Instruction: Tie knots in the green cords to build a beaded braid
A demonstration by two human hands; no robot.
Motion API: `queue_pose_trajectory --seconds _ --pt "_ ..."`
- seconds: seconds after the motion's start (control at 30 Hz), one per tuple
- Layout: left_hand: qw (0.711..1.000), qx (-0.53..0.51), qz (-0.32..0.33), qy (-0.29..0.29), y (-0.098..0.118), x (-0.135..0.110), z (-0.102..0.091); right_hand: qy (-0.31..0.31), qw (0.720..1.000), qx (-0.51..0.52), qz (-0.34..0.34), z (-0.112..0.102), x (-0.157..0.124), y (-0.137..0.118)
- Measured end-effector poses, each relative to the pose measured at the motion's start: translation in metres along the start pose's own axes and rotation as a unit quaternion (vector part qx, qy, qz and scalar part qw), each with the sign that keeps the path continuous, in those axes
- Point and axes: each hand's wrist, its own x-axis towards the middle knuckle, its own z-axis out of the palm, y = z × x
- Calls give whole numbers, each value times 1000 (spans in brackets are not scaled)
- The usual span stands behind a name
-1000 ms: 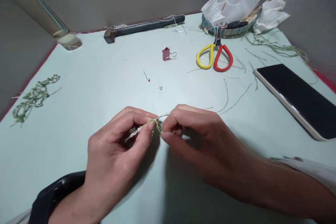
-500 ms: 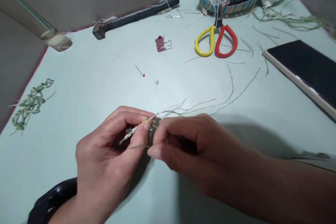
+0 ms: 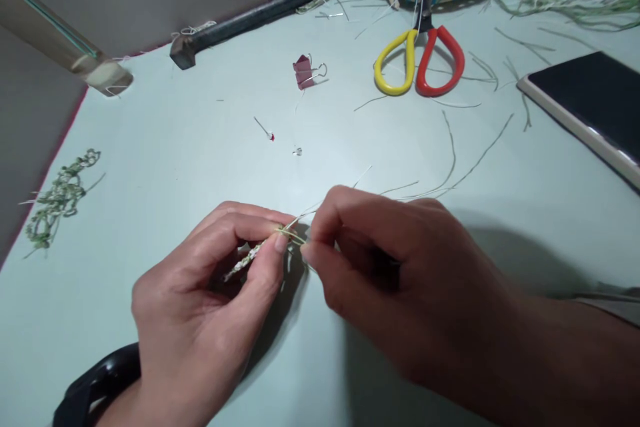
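Far left on the pale green tabletop (image 3: 150, 167) lies a longer green plaited cord (image 3: 60, 197), while the left hand (image 3: 195, 287) pinches a short pale braid (image 3: 245, 261) between thumb and fingers, held just above the table near the bottom middle of the view. The right hand (image 3: 400, 273) closes its fingertips on thin loose fibres (image 3: 400, 188) at the braid's tip, just beside the left fingertips; only a short length is plaited, and long unplaited ends trail right toward the yellow-and-red scissors (image 3: 417, 63)
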Motion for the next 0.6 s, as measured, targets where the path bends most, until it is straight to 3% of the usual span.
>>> queue_pose_trajectory --seconds 0.17,0.6 --pt "1000 -6 26 -6 2 0 0 -30 999 -35 -19 3 3 3" --pt "997 31 65 -29 0 -2 0 -19 989 -112 -96 1 9 9"
